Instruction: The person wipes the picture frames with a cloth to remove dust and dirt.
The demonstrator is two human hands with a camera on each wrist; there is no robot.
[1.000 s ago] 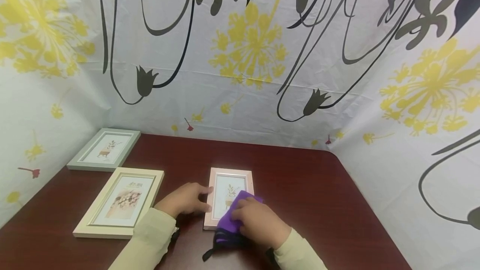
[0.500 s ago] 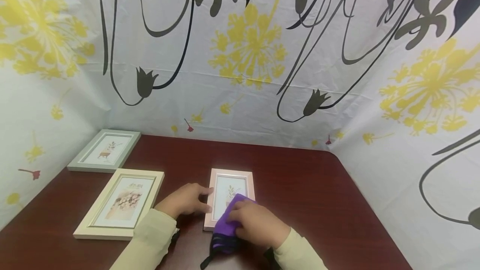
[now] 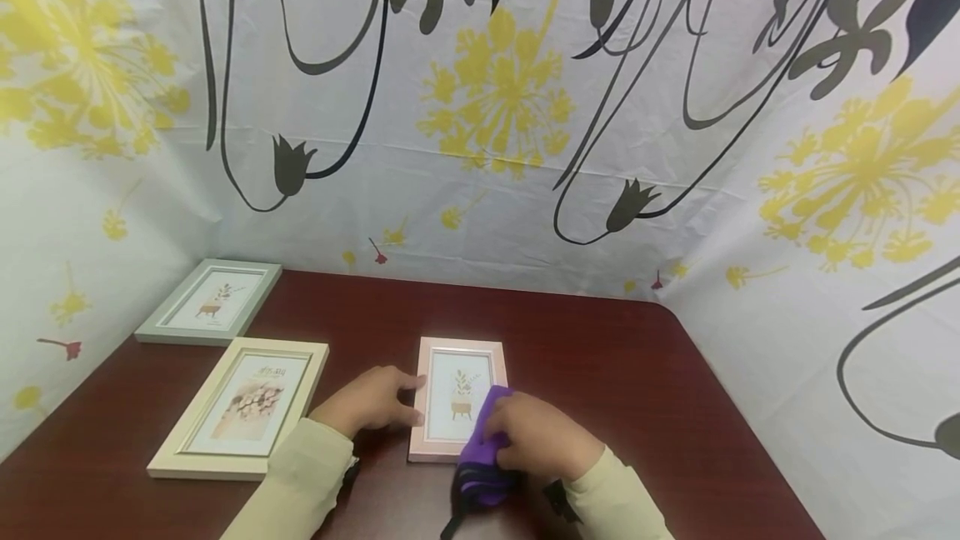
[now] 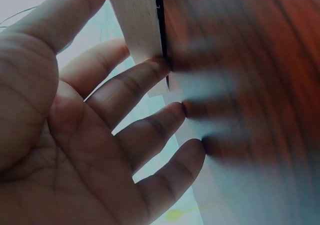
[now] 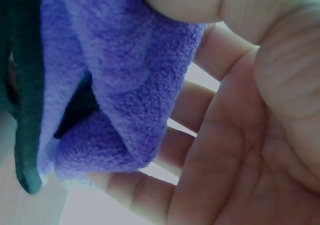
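A small pink picture frame (image 3: pixel 462 345) with a potted-plant print lies face up on the dark red table (image 3: pixel 600 373). My left hand (image 3: pixel 375 398) rests against its left side, thumb and fingertips at the edge; in the left wrist view the fingers (image 4: pixel 132 87) are extended, some touching the frame's side (image 4: pixel 137 25) and others the tabletop. With my right hand (image 3: pixel 547 440) I pinch a folded purple cloth (image 3: pixel 480 444) over the frame's lower right corner. Fluffy pile and a dark edging band show on the cloth (image 5: pixel 135 80) in the right wrist view, thumb on top, fingers beneath.
To the left lies a larger cream picture frame (image 3: pixel 202 352) with a flower print, close to my left sleeve (image 3: pixel 303 465). Behind it, a pale green frame (image 3: pixel 183 335) sits at the table's far left corner. Patterned white sheets (image 3: pixel 480 215) enclose the back and sides.
My right hand has shifted the cloth first slightly toward me, then right, uncovering more of the pink frame's print. The left hand stays at the frame's left edge.
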